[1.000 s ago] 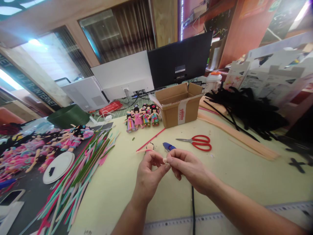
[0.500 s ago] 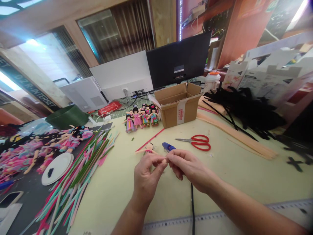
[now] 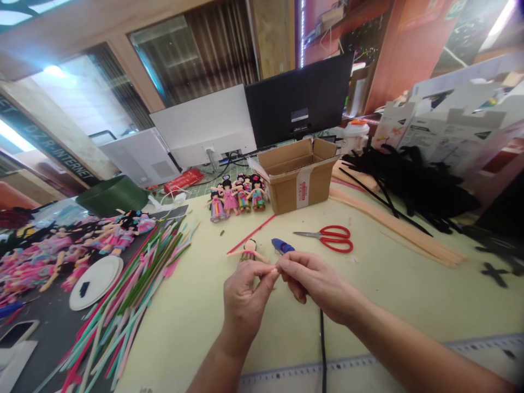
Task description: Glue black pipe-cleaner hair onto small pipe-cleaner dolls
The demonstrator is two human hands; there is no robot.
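Observation:
My left hand [image 3: 245, 292] and my right hand [image 3: 313, 275] meet fingertip to fingertip over the pale yellow mat. Thumb and forefinger of each are pinched together, and whatever lies between them is too small to make out. Just beyond my left hand a small doll [image 3: 249, 250] lies on the mat with arms spread, its lower part hidden by the hand. A blue tool [image 3: 282, 245], probably a hot glue gun, lies past my right fingers, largely covered by them. A black cord [image 3: 322, 349] runs toward me below my right wrist. Red-handled scissors [image 3: 327, 236] rest to the right.
A cardboard box [image 3: 305, 183] stands behind, beside several finished dolls [image 3: 237, 194]. Coloured pipe cleaners [image 3: 139, 289] are heaped at left near a white plate [image 3: 100, 278]. A pink-red strip [image 3: 254, 234] crosses the mat. Black fuzzy strips [image 3: 413, 183] and peach ones [image 3: 409, 232] lie right.
My fingertips have shifted very slightly while staying pinched together. More of the doll's striped body shows above my left hand. Everything else stays put.

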